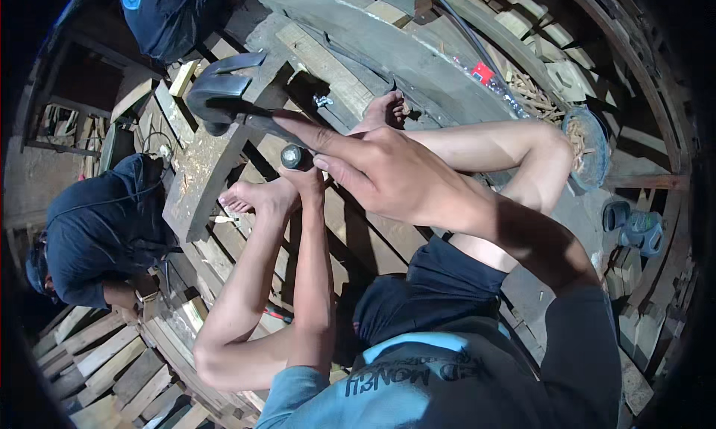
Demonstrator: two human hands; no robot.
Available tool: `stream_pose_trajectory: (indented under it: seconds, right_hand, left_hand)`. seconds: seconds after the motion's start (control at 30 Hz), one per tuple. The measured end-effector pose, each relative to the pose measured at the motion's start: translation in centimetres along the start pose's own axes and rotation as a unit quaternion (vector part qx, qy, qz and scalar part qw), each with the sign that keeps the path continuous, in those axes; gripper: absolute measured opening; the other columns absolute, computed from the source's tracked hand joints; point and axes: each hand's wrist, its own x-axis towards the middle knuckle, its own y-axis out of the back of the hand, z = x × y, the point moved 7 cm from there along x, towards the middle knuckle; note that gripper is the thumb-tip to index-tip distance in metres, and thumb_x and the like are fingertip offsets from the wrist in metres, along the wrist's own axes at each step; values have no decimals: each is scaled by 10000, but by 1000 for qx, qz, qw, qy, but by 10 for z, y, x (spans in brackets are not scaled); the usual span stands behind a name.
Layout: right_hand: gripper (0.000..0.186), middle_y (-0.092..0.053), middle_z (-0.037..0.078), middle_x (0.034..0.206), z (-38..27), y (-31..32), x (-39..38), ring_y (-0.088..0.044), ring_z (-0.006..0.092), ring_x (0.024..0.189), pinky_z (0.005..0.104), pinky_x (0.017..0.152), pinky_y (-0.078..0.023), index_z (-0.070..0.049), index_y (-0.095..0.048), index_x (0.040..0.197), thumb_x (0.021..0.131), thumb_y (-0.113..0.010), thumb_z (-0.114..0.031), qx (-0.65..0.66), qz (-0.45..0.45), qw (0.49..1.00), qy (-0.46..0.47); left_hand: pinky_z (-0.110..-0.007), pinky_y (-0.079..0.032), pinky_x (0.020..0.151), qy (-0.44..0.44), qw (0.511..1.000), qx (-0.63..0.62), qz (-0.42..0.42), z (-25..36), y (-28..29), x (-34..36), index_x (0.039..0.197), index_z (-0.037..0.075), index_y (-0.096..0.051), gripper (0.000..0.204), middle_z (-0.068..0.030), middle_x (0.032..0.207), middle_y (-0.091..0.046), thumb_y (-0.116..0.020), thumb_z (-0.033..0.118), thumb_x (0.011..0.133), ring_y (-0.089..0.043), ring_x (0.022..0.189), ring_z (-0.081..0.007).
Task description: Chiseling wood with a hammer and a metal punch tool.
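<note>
Your right hand [388, 171] is raised in front of you, fingers wrapped around the dark handle of a hammer-like tool [227, 97], index finger stretched along the shaft. The tool's grey metal head sits up and to the left of that hand, hanging over the curved wooden plank [205, 179] that runs diagonally beneath it.

Your left hand [302, 177] is mostly hidden behind the right one; it is closed around a short rod with a round dark end [292, 157], held upright just below the hammer's shaft (whether it is a chisel or a punch cannot be told from here). Your left forearm rises straight up from the lower edge to reach it.

Your bare feet flank the plank: the left foot [257, 198] rests on its right edge, just below the rod, and the right foot [384, 110] lies farther up, to the right of the plank. Wood shavings are scattered on the plank's face.

To the left of the plank a person in dark clothes [104, 231] crouches over stacked timber slats [112, 362]. Beyond the plank's upper end another person in a blue top [164, 15] is bent over. Well to the right of the plank a round basket of chips [585, 145] stands, with blue sandals [634, 227] below it.
</note>
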Motion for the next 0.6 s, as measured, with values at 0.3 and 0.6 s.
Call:
stream_pose_trajectory:
  seconds: [0.3,0.6]
  right_hand:
    - [526,-603,190,661,-3,-2,3,-614,328,579,412,557,-449,-178,-373,1411,902,-479,-96,3,-88,993,-74]
    - [513,-616,184,710,-16,-7,-1,-606,359,618,452,588,-462,-176,-401,1388,891,-507,-105,15,-89,993,-79]
  left_hand:
    - [-338,-449,861,28,995,18,-98,-32,5,3,1263,-20,-447,641,-62,1095,-554,-728,259,758,-535,1018,-164]
    - [-254,-464,637,-19,998,-2,-59,-23,3,4,942,23,-552,335,-18,856,-557,-758,171,724,-536,719,-105]
